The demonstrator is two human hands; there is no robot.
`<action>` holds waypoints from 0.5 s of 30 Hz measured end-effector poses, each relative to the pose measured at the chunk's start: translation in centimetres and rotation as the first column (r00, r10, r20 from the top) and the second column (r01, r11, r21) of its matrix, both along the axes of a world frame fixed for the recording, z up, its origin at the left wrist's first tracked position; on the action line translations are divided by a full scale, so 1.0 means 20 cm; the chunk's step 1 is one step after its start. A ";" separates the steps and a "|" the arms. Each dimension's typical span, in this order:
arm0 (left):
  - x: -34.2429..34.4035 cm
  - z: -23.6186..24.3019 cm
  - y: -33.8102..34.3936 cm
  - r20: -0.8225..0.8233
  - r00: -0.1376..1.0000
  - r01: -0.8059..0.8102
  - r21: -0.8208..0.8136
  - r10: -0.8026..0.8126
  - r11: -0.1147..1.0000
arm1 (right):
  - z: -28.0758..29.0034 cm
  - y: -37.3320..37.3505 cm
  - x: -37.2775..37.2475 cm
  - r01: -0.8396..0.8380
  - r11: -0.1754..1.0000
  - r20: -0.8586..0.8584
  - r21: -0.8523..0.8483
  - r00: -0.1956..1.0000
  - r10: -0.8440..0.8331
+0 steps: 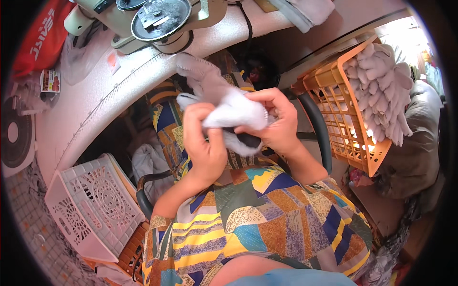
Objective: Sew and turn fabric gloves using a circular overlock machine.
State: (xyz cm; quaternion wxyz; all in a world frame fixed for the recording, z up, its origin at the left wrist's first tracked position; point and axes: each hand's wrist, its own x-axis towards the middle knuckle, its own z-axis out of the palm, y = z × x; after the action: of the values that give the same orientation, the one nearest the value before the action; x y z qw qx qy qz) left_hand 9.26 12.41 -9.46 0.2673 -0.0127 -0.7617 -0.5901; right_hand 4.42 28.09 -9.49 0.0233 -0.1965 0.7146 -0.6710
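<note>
Above my lap I hold a white knitted sock (234, 110), with a ridged stitched edge at its right end. A greyish length of knit (200, 71) hangs off beyond it toward the table edge; whether it is part of the same sock I cannot tell. My left hand (202, 138) pinches the near left side of the fabric between thumb and fingers. On the other side my right hand (276, 119) grips the right end, its fingers curled round the cloth. A dark patch (249, 139) shows beneath the white fabric by my right thumb.
A round-dial machine (161, 21) stands on the white table (95, 90) ahead. To the right, an orange basket (341, 90) is tilted and full of white knitted pieces (377, 90). A white plastic crate (98, 205) sits at the left. Chair armrests (317, 128) flank me.
</note>
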 end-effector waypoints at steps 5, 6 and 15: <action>0.00 0.02 0.05 -0.204 0.969 0.051 -0.383 -0.138 0.922 | 0.09 -0.01 0.00 0.421 0.792 -0.542 0.442 0.829 -0.139; -0.01 0.02 0.08 -0.199 0.962 0.101 -0.379 -0.188 0.920 | 0.10 -0.04 -0.04 0.437 0.820 -0.628 0.369 0.768 -0.127; 0.00 -0.07 0.21 -0.270 0.952 0.060 -0.301 -0.146 0.952 | -0.10 -0.08 -0.20 0.229 0.971 -0.644 -0.066 0.734 -0.217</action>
State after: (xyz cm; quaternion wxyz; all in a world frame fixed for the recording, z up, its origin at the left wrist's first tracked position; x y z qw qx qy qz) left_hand 9.31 16.57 -10.84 0.3395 -0.1781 -0.7907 -0.4773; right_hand 0.35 26.52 -11.47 -0.3032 -0.3282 0.7028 -0.5536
